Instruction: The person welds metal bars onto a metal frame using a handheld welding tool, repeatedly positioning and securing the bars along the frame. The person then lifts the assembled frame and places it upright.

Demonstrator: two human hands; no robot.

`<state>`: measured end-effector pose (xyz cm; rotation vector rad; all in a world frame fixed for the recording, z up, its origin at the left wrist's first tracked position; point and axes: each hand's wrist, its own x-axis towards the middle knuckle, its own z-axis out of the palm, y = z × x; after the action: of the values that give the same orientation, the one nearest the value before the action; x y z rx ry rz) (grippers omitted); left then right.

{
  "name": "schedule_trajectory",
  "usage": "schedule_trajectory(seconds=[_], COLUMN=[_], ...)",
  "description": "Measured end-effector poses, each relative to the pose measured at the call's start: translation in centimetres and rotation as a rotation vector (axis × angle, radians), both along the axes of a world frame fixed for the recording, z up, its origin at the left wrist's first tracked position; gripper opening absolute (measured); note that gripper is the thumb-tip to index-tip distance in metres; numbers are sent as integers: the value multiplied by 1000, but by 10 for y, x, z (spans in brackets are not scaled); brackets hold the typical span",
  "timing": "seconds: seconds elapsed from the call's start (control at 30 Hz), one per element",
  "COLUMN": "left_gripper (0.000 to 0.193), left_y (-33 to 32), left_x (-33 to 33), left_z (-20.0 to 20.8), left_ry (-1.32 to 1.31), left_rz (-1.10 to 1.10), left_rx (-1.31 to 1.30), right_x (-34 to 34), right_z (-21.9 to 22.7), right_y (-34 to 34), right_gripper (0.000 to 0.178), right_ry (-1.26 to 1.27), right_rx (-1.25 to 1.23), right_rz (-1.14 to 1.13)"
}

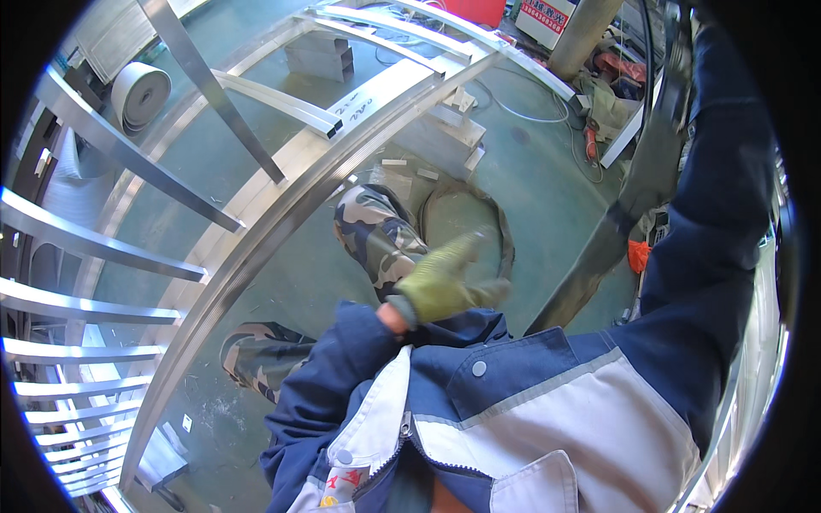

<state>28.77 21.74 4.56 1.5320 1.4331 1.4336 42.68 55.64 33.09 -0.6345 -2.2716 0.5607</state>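
Note:
My left hand (440, 285), in a yellow-green work glove, is held in front of my chest. Its fingers are spread and slightly blurred, with nothing in them. My right arm (718, 171) reaches up along the right side; its hand lies beyond the picture. A thick hose in a dark cloth cover (629, 197) hangs beside that arm and runs down toward my jacket. More dark hose (506, 231) curves over the floor past my camouflage-trousered knee. To my left a large curved metal frame (282, 201) with many silver bars (111, 248) sweeps around me.
Rectangular metal tubes (449, 137) rest on the green floor inside the frame's curve. A grey roll of sheet (141, 96) stands at the far left. At the far right are a post (584, 38), a red-handled tool (591, 144), loose cables and cloths.

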Motion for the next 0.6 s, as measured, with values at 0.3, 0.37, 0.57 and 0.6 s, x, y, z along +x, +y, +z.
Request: schedule_trajectory(seconds=[0.3, 0.37, 0.57, 0.6], left_gripper=[67, 54, 35, 31], left_y=[26, 36, 103, 116], left_x=[102, 124, 104, 91], left_z=[37, 25, 17, 22], left_ry=[98, -44, 269, 274], left_rz=[-442, -342, 63, 145], left_rx=[-261, -209, -378, -378], right_x=[69, 85, 136, 145], right_z=[19, 20, 23, 24], right_y=[-9, -11, -22, -23], right_gripper=[36, 36, 35, 35], right_ry=[-60, -50, -48, -51], right_rx=[77, 68, 58, 58], right_rz=[-167, -194, -291, -307])
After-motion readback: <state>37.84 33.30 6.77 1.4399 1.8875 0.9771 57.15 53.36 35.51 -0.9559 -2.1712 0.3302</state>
